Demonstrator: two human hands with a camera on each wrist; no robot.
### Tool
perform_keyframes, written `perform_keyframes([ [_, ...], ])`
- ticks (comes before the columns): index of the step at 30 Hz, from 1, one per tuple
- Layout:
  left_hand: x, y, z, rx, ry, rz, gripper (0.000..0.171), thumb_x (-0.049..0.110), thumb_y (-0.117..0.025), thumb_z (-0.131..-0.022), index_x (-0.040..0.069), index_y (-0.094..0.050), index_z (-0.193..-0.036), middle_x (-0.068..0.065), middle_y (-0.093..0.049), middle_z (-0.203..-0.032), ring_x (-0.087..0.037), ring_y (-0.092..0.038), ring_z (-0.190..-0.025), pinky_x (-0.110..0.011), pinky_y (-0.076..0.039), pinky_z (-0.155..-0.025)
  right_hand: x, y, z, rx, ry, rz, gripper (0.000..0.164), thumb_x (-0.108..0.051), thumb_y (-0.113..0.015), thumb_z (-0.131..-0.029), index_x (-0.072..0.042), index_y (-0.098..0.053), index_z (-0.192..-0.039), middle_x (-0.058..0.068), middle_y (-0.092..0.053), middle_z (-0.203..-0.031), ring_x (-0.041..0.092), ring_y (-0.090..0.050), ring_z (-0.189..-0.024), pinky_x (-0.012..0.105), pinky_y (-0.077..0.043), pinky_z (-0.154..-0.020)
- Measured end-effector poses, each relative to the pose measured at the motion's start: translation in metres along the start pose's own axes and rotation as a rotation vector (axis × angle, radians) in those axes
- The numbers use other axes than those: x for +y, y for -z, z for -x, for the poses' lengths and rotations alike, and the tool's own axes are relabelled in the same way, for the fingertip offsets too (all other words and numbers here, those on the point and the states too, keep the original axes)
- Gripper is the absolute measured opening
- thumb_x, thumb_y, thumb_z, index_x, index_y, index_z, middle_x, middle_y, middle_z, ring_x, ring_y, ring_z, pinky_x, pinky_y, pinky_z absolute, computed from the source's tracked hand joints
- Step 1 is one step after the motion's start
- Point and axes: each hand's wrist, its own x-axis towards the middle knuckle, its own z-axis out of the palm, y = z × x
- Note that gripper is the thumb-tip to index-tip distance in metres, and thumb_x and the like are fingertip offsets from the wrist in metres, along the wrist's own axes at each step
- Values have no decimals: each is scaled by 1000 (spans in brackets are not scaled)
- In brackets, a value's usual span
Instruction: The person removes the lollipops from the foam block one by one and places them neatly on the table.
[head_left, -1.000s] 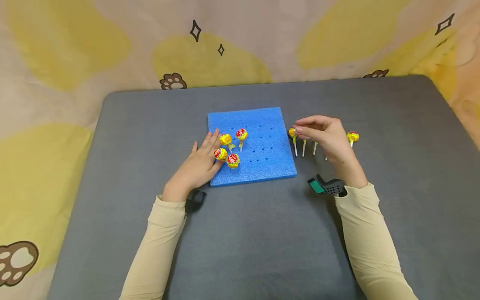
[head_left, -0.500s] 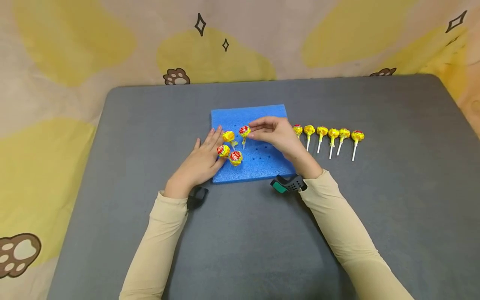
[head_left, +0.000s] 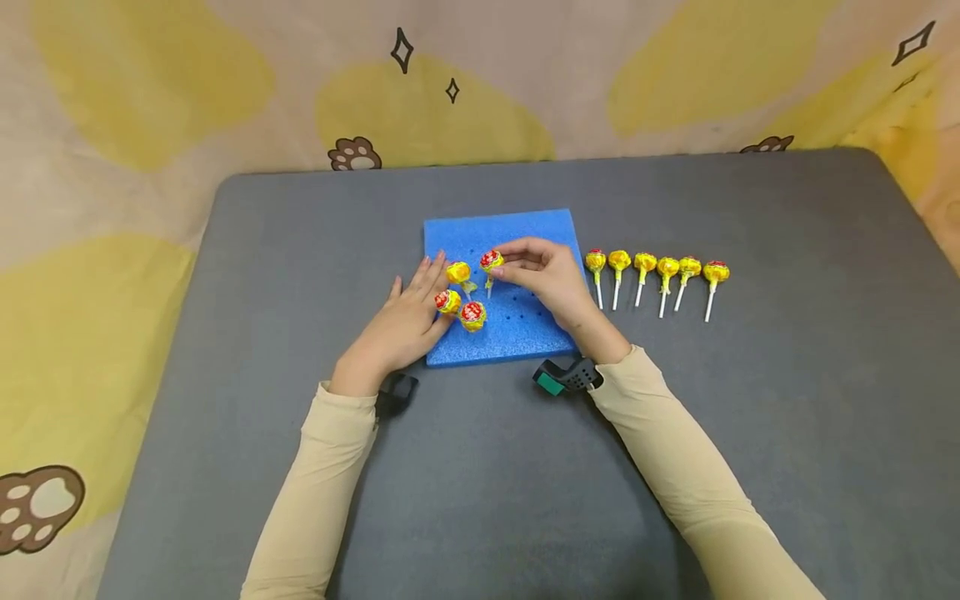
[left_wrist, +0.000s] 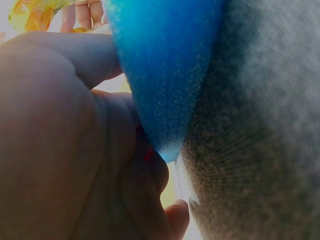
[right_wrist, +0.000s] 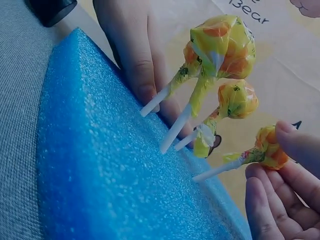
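On the blue foam board (head_left: 517, 342), several yellow-wrapped lollipops stand stuck by their sticks near its left side. My right hand (head_left: 551, 279) pinches the head of the rightmost lollipop (head_left: 491, 260) between thumb and fingers. In the right wrist view that lollipop (right_wrist: 270, 150) leans a little, its white stick meeting the foam. My left hand (head_left: 401, 321) rests with fairly straight fingers along the board's left edge, beside the other standing lollipops, the nearest (head_left: 472, 316) in front. The left wrist view has the left hand (left_wrist: 60, 125) against the foam's side (left_wrist: 165, 75).
A row of several lollipops (head_left: 667, 268) lies on the grey table (head_left: 480, 483) to the right of the board, sticks toward the front. Small holes dot the foam. A patterned cloth (head_left: 480, 100) hangs behind the table.
My right hand has left the first lollipop of the row and moved left over the board, where it now pinches the standing lollipop. The left hand keeps its place.
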Motion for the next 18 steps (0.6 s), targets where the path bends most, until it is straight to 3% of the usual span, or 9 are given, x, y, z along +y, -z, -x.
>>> perform_keyframes([
  [4, 0, -1, 1, -5, -2, 4, 64, 32, -41, -99, 6, -13, -151, -5, 6, -158, -20, 9, -143, -55, 0, -111, -4, 1, 4, 49, -3, -37, 28, 2, -71, -81, 11, -64, -107, 4, -69, -90, 13, -67, -81, 28, -53, -78],
  [9, 0, -2, 2, -7, -12, 3, 64, 31, -41, -99, 5, -13, -150, -6, 6, -158, -20, 9, -143, -55, 0, -111, -14, 12, 12, 99, 39, -196, 21, 9, -66, -81, 4, -69, -101, 3, -69, -86, 14, -66, -77, 29, -54, -74],
  [14, 1, -2, 2, 0, -17, 5, 64, 31, -42, -99, 4, -14, -150, -7, 6, -158, -21, 9, -143, -55, 0, -111, -24, 39, 31, 104, 83, -312, 24, 9, -65, -82, -9, -74, -94, 6, -70, -87, 15, -66, -76, 28, -55, -73],
  [18, 1, -1, 2, 3, -17, 0, 64, 31, -42, -99, 4, -14, -150, -6, 6, -158, -21, 9, -143, -55, 0, -111, -26, 68, 52, 115, 69, -320, 22, 9, -63, -84, -7, -74, -96, 6, -70, -91, 15, -66, -77, 26, -54, -73],
])
